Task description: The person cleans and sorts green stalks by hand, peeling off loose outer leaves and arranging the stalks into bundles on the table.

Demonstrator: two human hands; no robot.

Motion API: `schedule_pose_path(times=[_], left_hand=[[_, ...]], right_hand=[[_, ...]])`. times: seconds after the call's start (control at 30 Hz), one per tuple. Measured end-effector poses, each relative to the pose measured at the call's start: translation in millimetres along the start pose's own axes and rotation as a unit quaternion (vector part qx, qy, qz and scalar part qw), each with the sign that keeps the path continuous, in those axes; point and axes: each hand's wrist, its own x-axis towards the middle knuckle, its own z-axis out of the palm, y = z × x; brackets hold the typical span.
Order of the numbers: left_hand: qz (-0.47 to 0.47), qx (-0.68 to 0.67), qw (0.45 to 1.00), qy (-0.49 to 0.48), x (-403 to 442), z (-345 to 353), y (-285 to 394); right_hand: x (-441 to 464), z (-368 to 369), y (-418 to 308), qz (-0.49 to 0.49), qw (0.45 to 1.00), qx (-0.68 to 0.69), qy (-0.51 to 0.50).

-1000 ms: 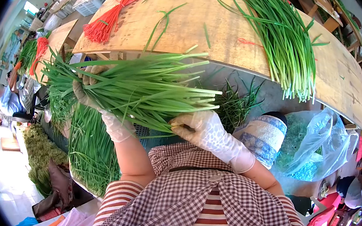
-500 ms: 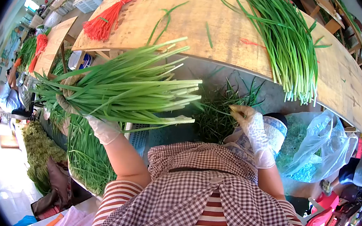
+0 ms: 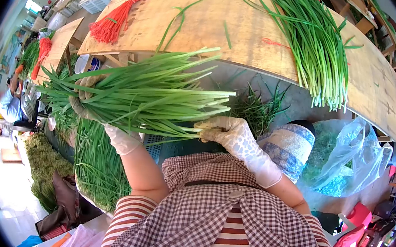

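Head view: your left hand (image 3: 84,94) clutches the leafy green bundle (image 3: 152,94), your right hand (image 3: 224,130) pinching stalks (image 3: 184,134) along its near edge!

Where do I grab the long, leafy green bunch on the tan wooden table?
Probably the pale lower stems of the green bunch, coming from the person's side of the wooden table: the cut ends poke past its near edge, so the gloved right hand could slip underneath.

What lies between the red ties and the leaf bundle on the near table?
The head view shows a few loose green leaves and one red string.
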Motion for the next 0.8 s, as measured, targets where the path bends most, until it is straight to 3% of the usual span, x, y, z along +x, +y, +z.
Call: schedule_pose_path(times=[0.03, 0.17, 0.47, 0.6, 0.7, 0.8], left_hand=[[0.005, 0.018, 1.000, 0.007, -1, 0, -1], [0.017, 0.039, 0.999, 0.027, 0, -5, 2], [0.019, 0.069, 0.996, -0.045, 8, 5, -4], [-0.032, 0.019, 0.998, -0.044, 9, 21, -20], [-0.029, 0.026, 0.998, -0.058, 13, 15, -14], [-0.025, 0.044, 0.996, -0.067, 12, 21, -20]], right_hand=[[0, 1, 3, -0.007, 1.000, -0.001, 0.027], [1, -1, 10, -0.001, 0.966, 0.256, 0.038], [-2, -14, -9, 0.125, 0.986, 0.023, -0.109], [-5, -12, -13, 0.082, 0.978, -0.096, -0.168], [-10, -15, -19, 0.038, 0.978, -0.134, -0.157], [-17, -24, -19, 0.088, 0.990, 0.025, -0.106]])
